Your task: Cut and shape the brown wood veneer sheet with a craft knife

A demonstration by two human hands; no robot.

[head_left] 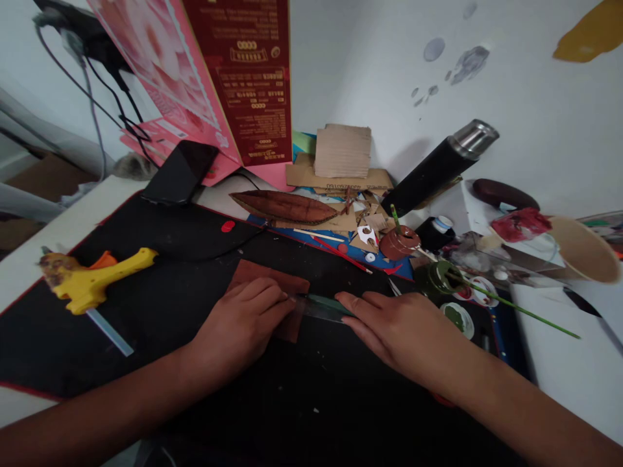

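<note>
A flat piece of brown card [291,326] lies on the black mat, partly covered by my left hand [248,318]. The fingers of that hand are bunched and press down on the card, with the tips at the end of a clear plastic strip [324,312]. My right hand [389,321] pinches a slim dark green tool [325,303] between thumb and fingers. The tool lies low along the strip, its dark tip pointing left at the card's right side; the exact tip is hard to make out.
A yellow glue gun [97,279] lies at left. Behind my hands is a brown boat-shaped piece [287,207] near cardboard scraps [343,152]. To the right stand a brown paint pot [399,245], a green paint jar [438,280] with a stick across it, and a black flask [428,172].
</note>
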